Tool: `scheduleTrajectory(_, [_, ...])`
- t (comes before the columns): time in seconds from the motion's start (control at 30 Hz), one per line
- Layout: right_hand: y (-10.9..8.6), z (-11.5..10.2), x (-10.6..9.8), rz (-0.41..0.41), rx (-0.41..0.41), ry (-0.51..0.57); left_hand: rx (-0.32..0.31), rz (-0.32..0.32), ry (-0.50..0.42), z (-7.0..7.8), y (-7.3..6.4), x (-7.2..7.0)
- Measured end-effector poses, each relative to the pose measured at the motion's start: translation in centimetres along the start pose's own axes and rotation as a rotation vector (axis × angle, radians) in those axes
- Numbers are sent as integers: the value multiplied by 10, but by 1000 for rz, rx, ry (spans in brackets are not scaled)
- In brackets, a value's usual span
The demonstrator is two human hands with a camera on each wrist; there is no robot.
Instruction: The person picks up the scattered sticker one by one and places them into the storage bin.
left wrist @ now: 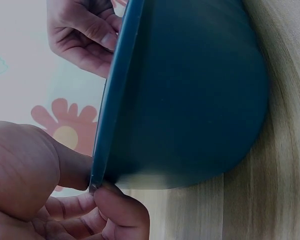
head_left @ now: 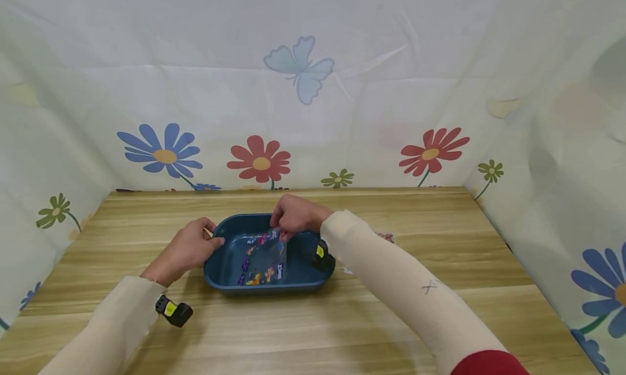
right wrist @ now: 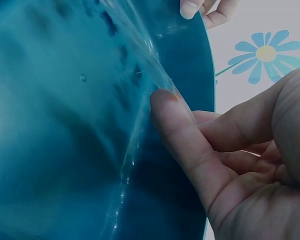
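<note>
A dark blue plastic basin [head_left: 269, 288] rests on the wooden table. At its left end my left hand [head_left: 195, 244] pinches the rim between thumb and fingers; the left wrist view shows the thumb inside and the curled forefinger [left wrist: 122, 212] outside. A clear plastic sheet [head_left: 264, 258] edged with small cartoon figures lies inside the basin; it may be a flat bag, I cannot tell. My right hand [head_left: 295, 214] reaches over the far rim and pinches the sheet's upper right corner. Seen from the right wrist, the film [right wrist: 140, 60] runs up to the fingertips.
Partly hidden beneath my right forearm, another colourfully printed clear piece [head_left: 386, 237] lies on the table [head_left: 274, 337], right of the basin. A white curtain [head_left: 195, 92] with flowers and a butterfly hangs behind the table and at both sides.
</note>
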State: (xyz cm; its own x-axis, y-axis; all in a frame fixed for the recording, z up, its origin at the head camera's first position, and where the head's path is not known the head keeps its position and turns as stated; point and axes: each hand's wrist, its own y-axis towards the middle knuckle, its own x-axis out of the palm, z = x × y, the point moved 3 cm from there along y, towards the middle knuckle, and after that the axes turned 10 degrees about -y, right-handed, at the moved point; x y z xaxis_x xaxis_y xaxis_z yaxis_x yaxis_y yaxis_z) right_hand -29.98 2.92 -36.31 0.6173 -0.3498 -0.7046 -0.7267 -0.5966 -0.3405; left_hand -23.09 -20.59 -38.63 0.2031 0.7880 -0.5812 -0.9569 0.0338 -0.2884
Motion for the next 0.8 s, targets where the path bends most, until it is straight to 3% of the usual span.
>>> scheduleTrajectory(0.8, [-1,0,4,17,32,-69,-15,-12,-1,0,1,1])
